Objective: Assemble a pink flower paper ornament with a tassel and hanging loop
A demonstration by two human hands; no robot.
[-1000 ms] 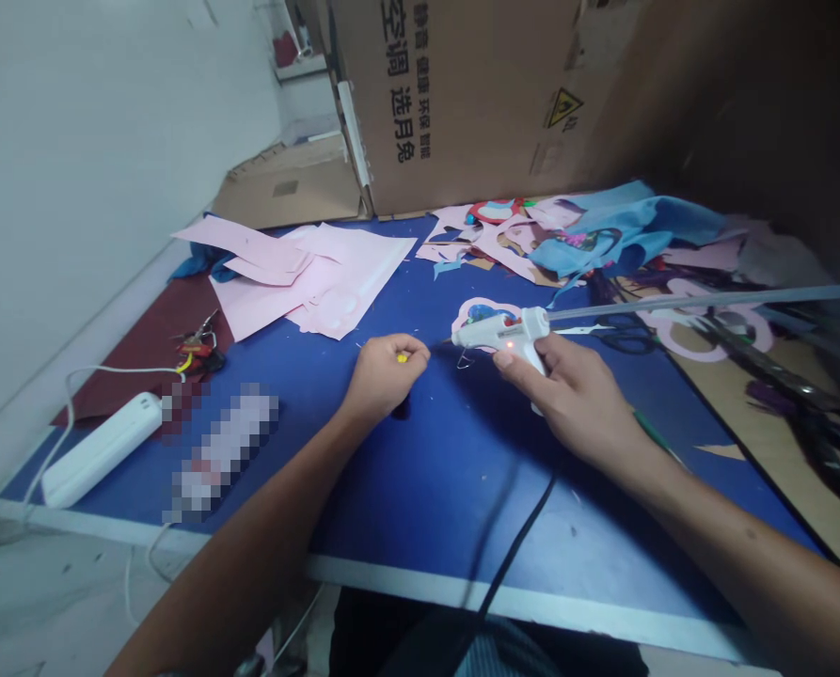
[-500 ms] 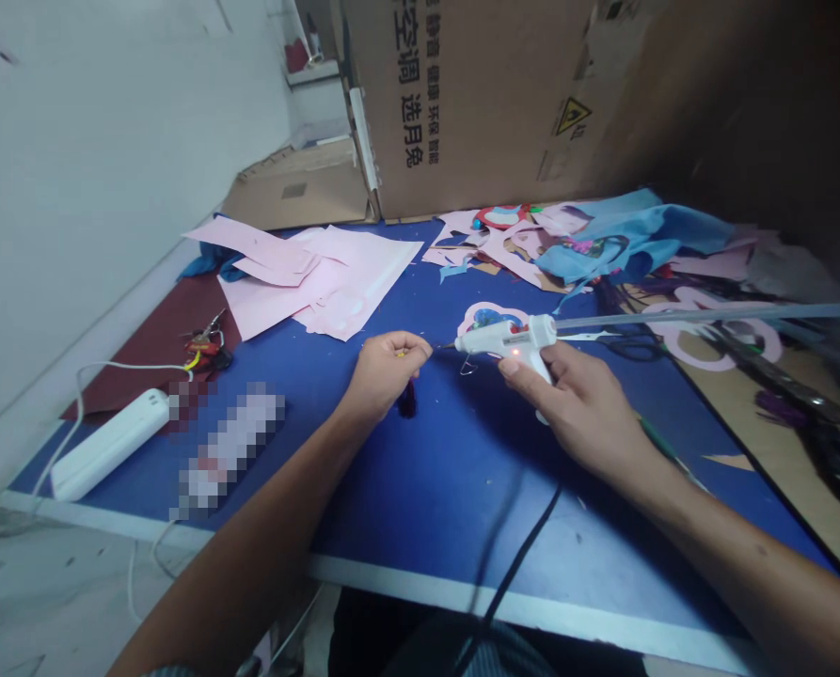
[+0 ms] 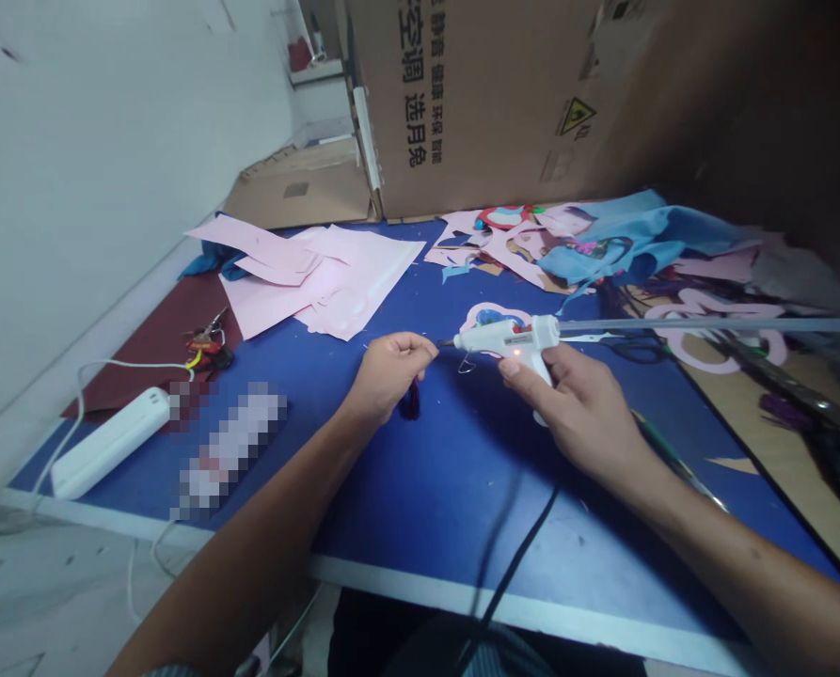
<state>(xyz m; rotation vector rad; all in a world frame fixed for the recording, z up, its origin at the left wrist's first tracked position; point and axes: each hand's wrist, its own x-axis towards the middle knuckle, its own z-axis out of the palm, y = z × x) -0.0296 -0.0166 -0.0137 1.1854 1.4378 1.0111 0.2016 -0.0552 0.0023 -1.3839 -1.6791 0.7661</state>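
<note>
Your glue gun (image 3: 504,337) is smooth, shiny white plastic, and the glue stick (image 3: 708,325) in it is clear and smooth. The tabletop (image 3: 454,536) is smooth and blue. At twelve o'clock, the cardboard box (image 3: 476,103) is brown and rough. At eleven o'clock, the pink paper (image 3: 321,282) is matt. At two o'clock lies soft blue cloth (image 3: 638,240).

"What is at twelve o'clock?"

"A big cardboard box (image 3: 476,103)."

"And at ten o'clock?"

"A white wall (image 3: 95,188), and a flat box (image 3: 299,193) near it."

"What is at seven o'clock?"

"A pale, marked floor (image 3: 45,592), below the blue table (image 3: 420,555)."
</note>
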